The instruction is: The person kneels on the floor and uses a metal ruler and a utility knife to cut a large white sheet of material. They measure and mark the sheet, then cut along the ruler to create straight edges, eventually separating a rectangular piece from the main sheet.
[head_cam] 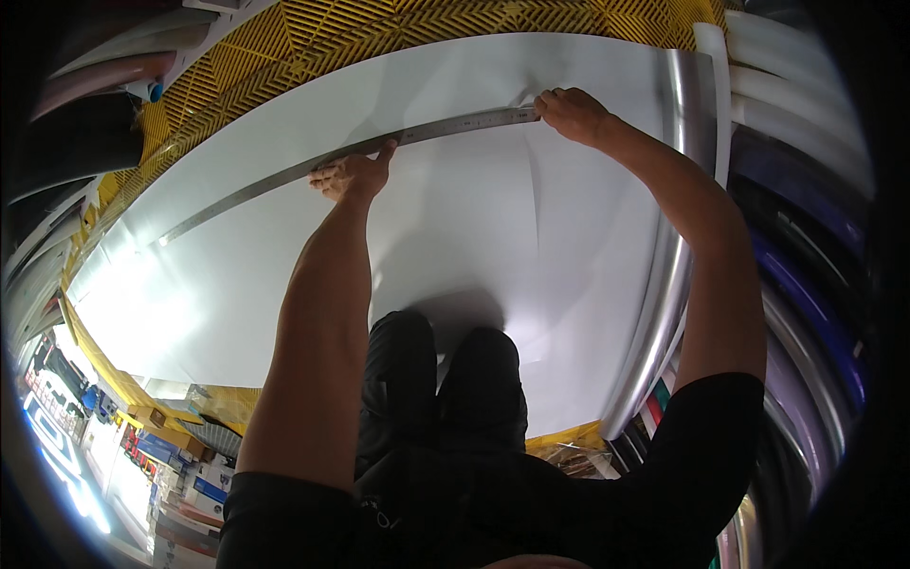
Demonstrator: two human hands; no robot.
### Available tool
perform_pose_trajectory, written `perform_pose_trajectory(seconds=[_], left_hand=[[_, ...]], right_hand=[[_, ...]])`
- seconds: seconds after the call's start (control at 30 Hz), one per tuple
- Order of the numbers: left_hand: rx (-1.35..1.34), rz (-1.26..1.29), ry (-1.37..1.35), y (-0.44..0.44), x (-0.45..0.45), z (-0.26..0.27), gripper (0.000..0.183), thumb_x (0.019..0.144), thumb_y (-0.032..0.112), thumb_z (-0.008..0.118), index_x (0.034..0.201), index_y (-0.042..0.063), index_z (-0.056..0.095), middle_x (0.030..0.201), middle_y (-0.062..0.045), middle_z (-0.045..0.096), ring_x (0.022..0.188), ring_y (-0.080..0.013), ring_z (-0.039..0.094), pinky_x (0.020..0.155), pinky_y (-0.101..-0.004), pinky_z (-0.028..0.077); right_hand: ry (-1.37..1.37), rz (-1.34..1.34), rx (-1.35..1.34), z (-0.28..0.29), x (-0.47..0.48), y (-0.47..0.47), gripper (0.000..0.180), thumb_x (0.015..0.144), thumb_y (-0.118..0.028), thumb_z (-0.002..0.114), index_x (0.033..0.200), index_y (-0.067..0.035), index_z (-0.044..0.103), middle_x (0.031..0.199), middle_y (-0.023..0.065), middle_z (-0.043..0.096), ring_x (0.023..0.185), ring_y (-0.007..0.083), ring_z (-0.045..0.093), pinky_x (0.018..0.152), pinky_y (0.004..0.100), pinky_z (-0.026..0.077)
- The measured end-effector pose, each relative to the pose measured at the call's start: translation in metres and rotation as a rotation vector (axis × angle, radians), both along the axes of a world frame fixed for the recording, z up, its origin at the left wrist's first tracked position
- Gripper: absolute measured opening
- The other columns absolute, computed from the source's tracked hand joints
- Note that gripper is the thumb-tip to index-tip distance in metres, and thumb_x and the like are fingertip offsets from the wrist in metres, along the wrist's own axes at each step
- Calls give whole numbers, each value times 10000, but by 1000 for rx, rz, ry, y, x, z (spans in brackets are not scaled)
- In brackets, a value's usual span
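Note:
A long steel ruler (pixel 455 126) lies slantwise across a wide sheet of white film (pixel 455 213) spread over the floor. My left hand (pixel 352 174) holds the ruler near its middle, the thumb and fingertips at its near edge. At the ruler's right end, my right hand (pixel 574 115) has its fingers closed on the tip. A small raised fold of film (pixel 527 101) shows beside those fingers; whether they also pinch it is hidden. A faint crease (pixel 533 188) runs down the sheet below the right hand.
My knees (pixel 444 363) rest on the film. A glossy silver-grey roll (pixel 686 142) bounds the sheet at the right, with several coloured rolls (pixel 803 306) beyond it. Yellow slatted floor tiles (pixel 341 43) show past the far edge. Boxes (pixel 167 441) stand at the lower left.

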State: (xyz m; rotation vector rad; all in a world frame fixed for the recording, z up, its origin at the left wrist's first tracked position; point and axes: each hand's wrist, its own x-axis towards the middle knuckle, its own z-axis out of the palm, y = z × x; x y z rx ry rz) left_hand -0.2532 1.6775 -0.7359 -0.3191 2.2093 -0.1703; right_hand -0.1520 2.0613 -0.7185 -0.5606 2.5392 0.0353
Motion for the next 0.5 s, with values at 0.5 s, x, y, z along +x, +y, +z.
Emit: perform_pose_trajectory(seconds=[0.5], left_hand=[[3,-63,-37,-1,0,1,1234,856,921,478,1586,-69,378,1658,-448,63,1567,-593,-6,1281,-609,97]], right_hand=[[-13,27,56,-8,7,15,275,891,-41,652,1160,14,659,1040,123,700,953,254,727,819,357,616]])
